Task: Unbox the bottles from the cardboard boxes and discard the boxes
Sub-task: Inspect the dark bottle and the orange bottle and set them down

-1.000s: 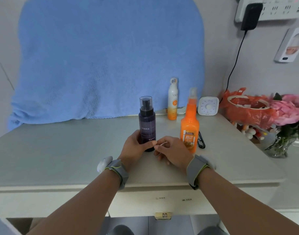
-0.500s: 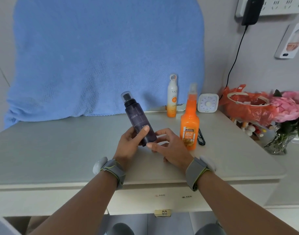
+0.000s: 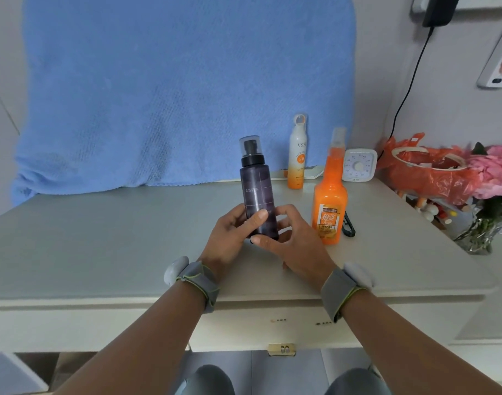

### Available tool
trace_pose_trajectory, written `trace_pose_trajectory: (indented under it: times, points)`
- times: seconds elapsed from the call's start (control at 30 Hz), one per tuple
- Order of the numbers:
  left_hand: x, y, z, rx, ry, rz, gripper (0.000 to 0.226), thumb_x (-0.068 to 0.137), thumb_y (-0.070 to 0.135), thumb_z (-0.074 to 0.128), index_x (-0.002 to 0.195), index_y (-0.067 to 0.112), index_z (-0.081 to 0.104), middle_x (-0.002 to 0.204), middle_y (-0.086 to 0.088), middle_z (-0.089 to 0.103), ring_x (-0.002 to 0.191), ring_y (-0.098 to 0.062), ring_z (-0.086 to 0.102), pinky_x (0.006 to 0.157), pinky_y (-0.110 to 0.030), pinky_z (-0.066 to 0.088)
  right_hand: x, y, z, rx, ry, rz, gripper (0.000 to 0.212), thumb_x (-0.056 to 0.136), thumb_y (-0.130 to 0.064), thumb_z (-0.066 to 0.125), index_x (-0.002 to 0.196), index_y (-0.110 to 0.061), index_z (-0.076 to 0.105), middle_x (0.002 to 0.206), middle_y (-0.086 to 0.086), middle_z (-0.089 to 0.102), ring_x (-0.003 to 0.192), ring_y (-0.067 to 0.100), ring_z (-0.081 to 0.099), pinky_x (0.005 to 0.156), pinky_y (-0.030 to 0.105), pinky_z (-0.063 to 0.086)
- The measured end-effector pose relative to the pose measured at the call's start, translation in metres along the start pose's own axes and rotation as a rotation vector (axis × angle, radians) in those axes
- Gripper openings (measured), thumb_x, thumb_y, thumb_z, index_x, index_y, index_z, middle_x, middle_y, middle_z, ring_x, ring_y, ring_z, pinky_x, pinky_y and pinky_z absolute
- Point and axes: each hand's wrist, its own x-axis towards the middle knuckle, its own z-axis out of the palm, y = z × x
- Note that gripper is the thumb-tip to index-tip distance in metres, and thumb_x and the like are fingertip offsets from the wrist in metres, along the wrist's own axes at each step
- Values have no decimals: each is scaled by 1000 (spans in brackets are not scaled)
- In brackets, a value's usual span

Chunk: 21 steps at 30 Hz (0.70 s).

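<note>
The left hand's [image 3: 230, 238] grip wraps the lower body of the dark bottle [image 3: 257, 189], thumb pressed flat across its front. The right hand's [image 3: 298, 246] grip curls round the base, one finger under the bottom edge and the others behind. Both forearms reach forward, wrists level. The bottle is upright over the middle of the worktop [image 3: 101, 238]. A blue towel [image 3: 173, 95] hangs behind. An orange bottle [image 3: 329, 206] stands just right of the hands, and a white spray can [image 3: 297, 155] stands farther back by the towel.
</note>
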Motion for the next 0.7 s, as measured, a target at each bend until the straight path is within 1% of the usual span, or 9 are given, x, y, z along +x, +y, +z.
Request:
trace_pose_trajectory:
  times: [0.1,0.17,0.2,0.27,0.33,0.4,0.5,0.6,0.7]
  points:
    - [0,-1,-1,-29,-5,-3,45,83,40,69,124,21,65,115,-5,72,107,-23,69,93,-35,55,-2,-1,0,-44,7,-53,70,62,-65,74,118,-36,44,95,-18,62,76,-1,67,59,17,54]
    - [-1,-1,-1,-37,-4,1,46,81,34,72,123,16,65,114,-11,71,106,-29,68,96,-43,54,-3,-2,0,-77,0,-81,75,60,-69,72,120,-34,43,95,-20,60,79,0,66,64,17,55]
    - [-1,-2,-1,-31,-2,3,45,81,32,73,122,15,65,113,-12,71,106,-31,68,96,-44,54,-3,-1,0,-81,-5,-90,74,62,-67,72,121,-33,44,96,-21,59,82,2,66,67,18,56]
    - [-1,-2,-2,-22,3,8,41,84,28,72,122,14,64,112,-12,72,104,-31,69,94,-42,55,-3,1,0,-75,-15,-105,67,69,-56,75,123,-30,44,99,-19,60,86,5,67,69,19,57]
    - [-1,-2,-2,-47,-2,9,39,86,28,70,123,15,64,113,-11,72,105,-28,69,92,-38,57,-3,3,-1,-67,-23,-113,64,73,-51,75,125,-29,45,103,-12,62,88,7,67,70,20,57]
    - [-1,0,-2,-79,-7,12,43,86,33,68,124,15,64,114,-9,72,104,-26,70,86,-32,58,-3,4,-2,-62,-28,-119,64,74,-51,74,127,-29,45,108,-6,65,88,9,68,71,21,57]
    - [-3,1,-2,-101,-19,26,43,87,38,66,125,18,65,113,-6,73,102,-23,71,80,-25,57,-4,3,-2,-63,-26,-127,64,75,-52,73,128,-31,44,109,-5,66,88,8,68,70,20,57]
    - [-3,2,-1,-105,-22,32,43,86,40,65,124,20,66,112,-5,74,100,-21,72,79,-23,56,-5,3,-3,-59,-27,-128,64,74,-52,73,128,-31,44,109,-4,65,88,9,68,72,25,59]
    - [-3,2,-1,-105,-24,41,44,87,40,65,125,20,65,112,-5,74,101,-22,72,81,-25,57,-5,3,-3,-65,-29,-130,65,75,-52,73,129,-29,44,110,-2,65,89,11,68,74,27,60]
